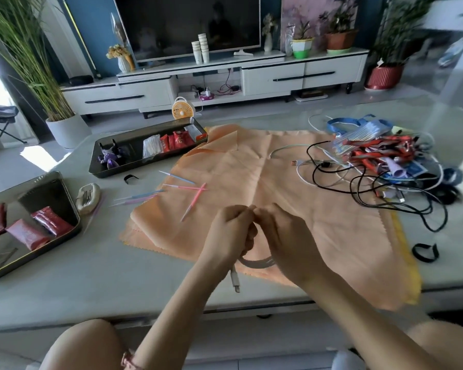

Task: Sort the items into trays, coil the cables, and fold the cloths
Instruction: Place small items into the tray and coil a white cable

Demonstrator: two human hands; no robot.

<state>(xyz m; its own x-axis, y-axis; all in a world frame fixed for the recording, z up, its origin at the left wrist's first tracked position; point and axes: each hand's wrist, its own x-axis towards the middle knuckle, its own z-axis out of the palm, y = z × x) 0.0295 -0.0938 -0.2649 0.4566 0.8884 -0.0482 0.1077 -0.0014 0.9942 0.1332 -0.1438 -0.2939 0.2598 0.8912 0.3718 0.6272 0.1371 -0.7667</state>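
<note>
— While both forearms reach in over the table (118, 276), how are the hands set?
— Close together, fingertips meeting. The left hand (231, 231) is curled round a cable (257, 262), knuckles outward. The right hand (286, 241), back up, pinches the same cable at the top.
— And where's the cable?
— Looped under both hands, over the near edge of the cloth (278, 182). Its plug (235, 283) hangs below the left wrist.
</note>
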